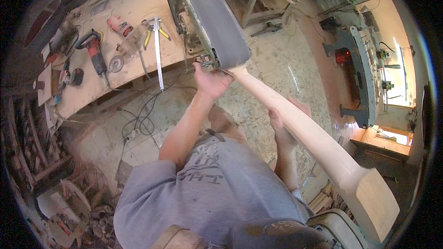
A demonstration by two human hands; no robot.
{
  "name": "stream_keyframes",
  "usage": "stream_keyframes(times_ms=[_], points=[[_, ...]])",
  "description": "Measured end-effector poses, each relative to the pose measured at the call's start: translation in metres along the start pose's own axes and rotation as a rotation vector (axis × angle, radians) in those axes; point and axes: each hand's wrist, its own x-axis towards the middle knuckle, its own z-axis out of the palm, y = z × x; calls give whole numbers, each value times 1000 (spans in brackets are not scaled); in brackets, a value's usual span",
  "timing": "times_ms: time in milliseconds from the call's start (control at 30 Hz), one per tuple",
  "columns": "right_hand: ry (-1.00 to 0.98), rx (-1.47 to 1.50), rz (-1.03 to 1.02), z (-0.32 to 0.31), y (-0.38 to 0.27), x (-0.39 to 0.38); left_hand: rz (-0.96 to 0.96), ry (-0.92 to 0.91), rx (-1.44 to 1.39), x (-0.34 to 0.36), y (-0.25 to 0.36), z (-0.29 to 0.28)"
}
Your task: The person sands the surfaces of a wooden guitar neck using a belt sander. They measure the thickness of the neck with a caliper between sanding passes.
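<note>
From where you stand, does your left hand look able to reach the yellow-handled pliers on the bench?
Probably yes: the space between the left hand and the pliers looks open, though that hand is at the wooden piece's end.

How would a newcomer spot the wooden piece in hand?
Find the big grey sanding belt at top centre. From its lower end the wooden piece slants to the lower right, the left hand at its upper end and the right hand around its shaft. Unlike the dark belt, it is pale, slender along the shaft, and flares into a broad block.
</note>
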Motion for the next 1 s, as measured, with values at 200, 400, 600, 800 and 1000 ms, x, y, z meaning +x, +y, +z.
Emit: stream_keyframes(times_ms=[200, 400, 600, 800, 1000], points=[[-71, 104, 210, -2, -4, 2, -53, -76, -72, 3, 0, -8], [-34, 94, 66, -16, -9, 11, -102, -69, -95, -9, -7, 2], [22, 89, 81, -56, -15, 1, -154, -245, -131, -22, -34, -14], [-51, 45, 94, -41, -25, 7, -211, -153, -147, -13, -20, 2], [15, -74, -22, -5, -17, 9, -144, -145, -104, 11, -2, -12]])
